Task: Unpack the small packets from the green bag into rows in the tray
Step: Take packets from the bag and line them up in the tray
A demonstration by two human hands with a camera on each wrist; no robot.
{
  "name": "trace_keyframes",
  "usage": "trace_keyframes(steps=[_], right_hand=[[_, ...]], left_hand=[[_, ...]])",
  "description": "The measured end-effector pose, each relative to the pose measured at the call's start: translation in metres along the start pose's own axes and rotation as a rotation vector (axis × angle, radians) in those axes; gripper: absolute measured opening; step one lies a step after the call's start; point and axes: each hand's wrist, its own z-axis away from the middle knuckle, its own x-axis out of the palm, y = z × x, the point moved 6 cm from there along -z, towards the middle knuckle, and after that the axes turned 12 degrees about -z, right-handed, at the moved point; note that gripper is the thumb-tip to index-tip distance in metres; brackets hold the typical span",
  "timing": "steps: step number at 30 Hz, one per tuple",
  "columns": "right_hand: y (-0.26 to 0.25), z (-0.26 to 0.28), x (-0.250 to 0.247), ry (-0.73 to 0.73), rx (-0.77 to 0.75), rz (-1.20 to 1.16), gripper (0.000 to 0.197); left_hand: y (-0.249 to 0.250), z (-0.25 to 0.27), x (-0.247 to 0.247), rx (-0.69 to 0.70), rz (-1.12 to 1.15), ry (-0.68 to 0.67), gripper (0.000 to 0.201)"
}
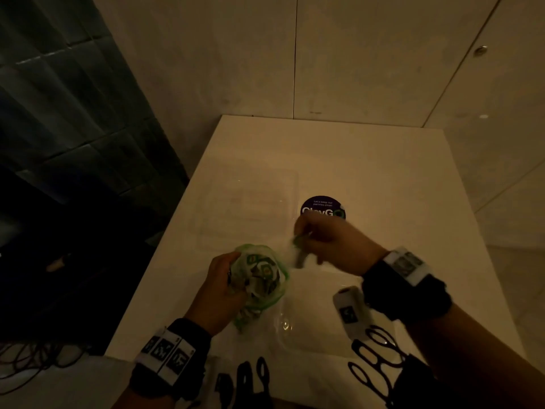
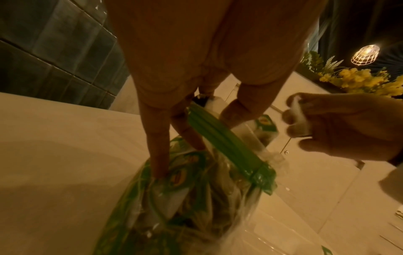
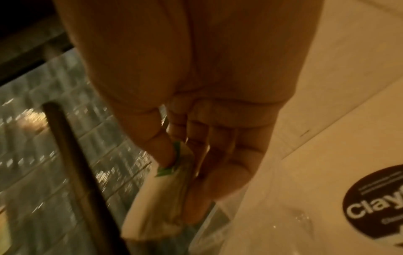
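Nearest you, your left hand (image 1: pixel 219 286) grips the soft, crinkly green-printed clear plastic bag (image 1: pixel 259 278) near the bench's (image 1: pixel 383 172) front edge, fingers (image 2: pixel 160 151) curled into its open mouth. Just beyond, your right hand's (image 1: pixel 327 243) fingers (image 3: pixel 209 174) pinch one small, light, slippery white-and-green packet (image 3: pixel 161 193); hold it by its sealed edge. Farther back lies the clear plastic tray (image 1: pixel 244 208).

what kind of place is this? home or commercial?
Likely a shared office or café pantry: a white table bearing a round keep-clean sticker, dark tiled wall, hanging wire lamp.
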Motion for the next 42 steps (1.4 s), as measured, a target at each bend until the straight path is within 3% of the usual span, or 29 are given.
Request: trace_keyframes(steps=[3,6,11,13,17,22,26,36,39,42], right_hand=[[0.01,0.032,-0.05,0.198,0.061,-0.108,0.005],[0.043,0.061,-0.084,0.318,0.186,-0.037,0.006],[0.102,0.088,-0.087,0.201,0.456,0.202,0.011],[0.114,0.095,-0.083,0.186,0.487,0.324,0.011],[0.123,0.096,-0.067,0.056,0.442,0.604,0.016],[0.131,0.086,-0.071,0.07,0.471,0.761,0.02],[0.136,0.081,-0.078,0.141,0.484,0.79,0.021],[0.135,0.073,-0.073,0.129,0.383,0.874,0.018],[0.125,0.076,-0.08,0.226,0.341,0.827,0.015],[0.116,0.076,-0.084,0.263,0.289,0.81,0.027]], left_hand=[[0.0,0.0,0.001,-0.022,0.027,0.005,0.061],[-0.002,-0.001,0.004,-0.046,-0.005,0.005,0.062],[0.0,0.001,0.007,-0.07,-0.015,0.001,0.064],[0.002,0.001,0.006,-0.076,-0.019,0.01,0.064],[0.004,0.002,0.007,-0.104,-0.045,0.018,0.064],[0.008,0.005,0.009,-0.098,-0.051,0.033,0.065],[0.008,0.006,0.009,-0.102,-0.057,0.043,0.066],[0.007,0.006,0.008,-0.091,-0.053,0.035,0.066],[0.009,0.006,0.007,-0.092,-0.031,0.031,0.065],[0.008,0.006,0.006,-0.089,-0.035,0.029,0.065]])
